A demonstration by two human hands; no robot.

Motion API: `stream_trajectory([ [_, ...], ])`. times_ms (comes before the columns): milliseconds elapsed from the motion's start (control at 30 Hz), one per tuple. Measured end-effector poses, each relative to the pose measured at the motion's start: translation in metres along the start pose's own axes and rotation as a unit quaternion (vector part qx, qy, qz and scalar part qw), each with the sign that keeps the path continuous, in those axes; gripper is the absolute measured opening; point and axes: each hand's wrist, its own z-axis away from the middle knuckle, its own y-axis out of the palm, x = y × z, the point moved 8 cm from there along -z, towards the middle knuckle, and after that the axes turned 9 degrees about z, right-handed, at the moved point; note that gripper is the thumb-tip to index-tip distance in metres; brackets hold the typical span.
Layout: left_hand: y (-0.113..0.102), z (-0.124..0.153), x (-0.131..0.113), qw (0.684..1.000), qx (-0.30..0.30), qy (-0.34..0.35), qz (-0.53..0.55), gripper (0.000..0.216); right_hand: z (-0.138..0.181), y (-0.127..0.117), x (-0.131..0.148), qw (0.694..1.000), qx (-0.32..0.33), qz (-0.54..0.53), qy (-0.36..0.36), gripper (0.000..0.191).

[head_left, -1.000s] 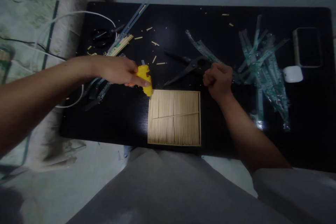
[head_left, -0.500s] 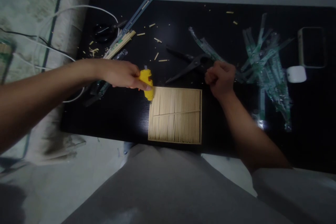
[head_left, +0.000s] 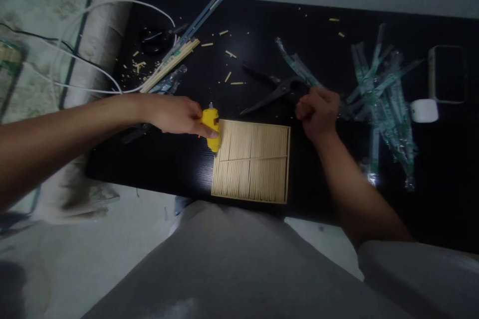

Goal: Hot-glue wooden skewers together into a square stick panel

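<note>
Grey clothing (head_left: 239,264) fills the bottom of the frame. Just above it, at lower centre, a panel of thin wooden sticks (head_left: 258,179) lies flat near the close edge of the black table (head_left: 168,162). Its sticks run up and down the frame inside a narrow border, and one loose-looking stick crosses them, its right end slightly higher.

At the panel's left side is the yellow glue gun (head_left: 210,127). Its body's long axis runs nearly vertically in the frame, nozzle down toward the panel's left border, clear glue stick up; whether the tip touches cannot be told. The fingers of the left hand (head_left: 175,115) are wrapped around it, thumb across its body.

Right of centre, the right hand (head_left: 320,112) has its fingers curled into a fist beside large dark scissors (head_left: 275,91).

Farther off, plastic sleeves (head_left: 394,94) pile up at right, and a stick bundle (head_left: 175,63) slants at upper left.
</note>
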Motion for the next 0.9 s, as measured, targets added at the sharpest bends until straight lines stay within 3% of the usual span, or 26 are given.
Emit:
stream_trajectory([
  [167, 0.007, 0.006, -0.006, 1.000, -0.007, 0.026, 0.004, 0.058, -0.001, -0.003, -0.003, 1.000, -0.017, 0.000, 0.000, 0.062],
  [567, 0.028, 0.019, -0.007, 0.999, 0.000, 0.037, -0.002, 0.061, -0.001, -0.004, -0.004, 1.000, -0.003, 0.013, -0.013, 0.065],
  [900, 0.046, 0.026, 0.003, 1.000, 0.011, 0.016, 0.018, 0.063, 0.000, -0.002, 0.000, 1.000, 0.002, -0.003, -0.020, 0.065],
])
